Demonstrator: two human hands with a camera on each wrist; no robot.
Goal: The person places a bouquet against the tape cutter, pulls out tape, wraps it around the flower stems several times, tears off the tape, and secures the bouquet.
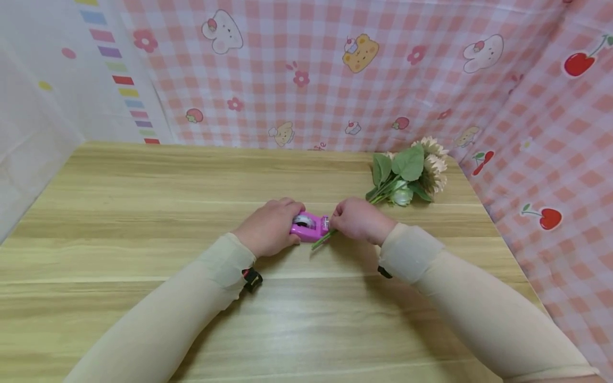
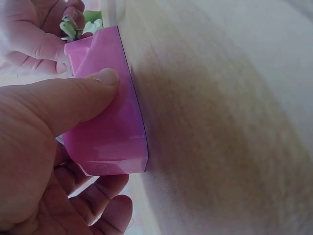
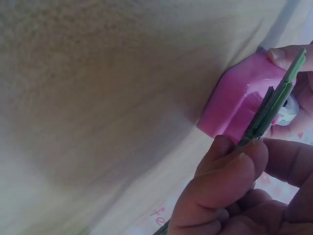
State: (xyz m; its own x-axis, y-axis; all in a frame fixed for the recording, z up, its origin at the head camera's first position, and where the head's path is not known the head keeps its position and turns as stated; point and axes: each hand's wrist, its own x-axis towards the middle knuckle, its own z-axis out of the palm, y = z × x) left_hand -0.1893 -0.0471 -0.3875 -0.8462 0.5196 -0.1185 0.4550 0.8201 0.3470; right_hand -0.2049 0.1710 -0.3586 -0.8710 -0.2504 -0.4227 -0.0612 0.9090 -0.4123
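A pink tape dispenser [image 1: 313, 235] with a clear tape roll [image 1: 303, 219] stands on the table. My left hand [image 1: 270, 227] grips it from the left, the thumb [image 2: 93, 95] lying along its pink side in the left wrist view. Just right of the dispenser, my right hand [image 1: 362, 221] pinches the green stems [image 3: 274, 105] of a flower bunch. Their cut ends poke out past my fingers, close by the dispenser's front end. Beyond the right hand, the bunch's leaves [image 1: 408, 162] and pale pink blooms [image 1: 433, 167] lie toward the back right. Whether tape touches the stems cannot be made out.
The wood-grain table [image 1: 143, 213] spreads out on both sides of the hands. A pink checked cloth [image 1: 268, 64] hangs along its back edge and right side. A white cloth [image 1: 43, 96] hangs at the left.
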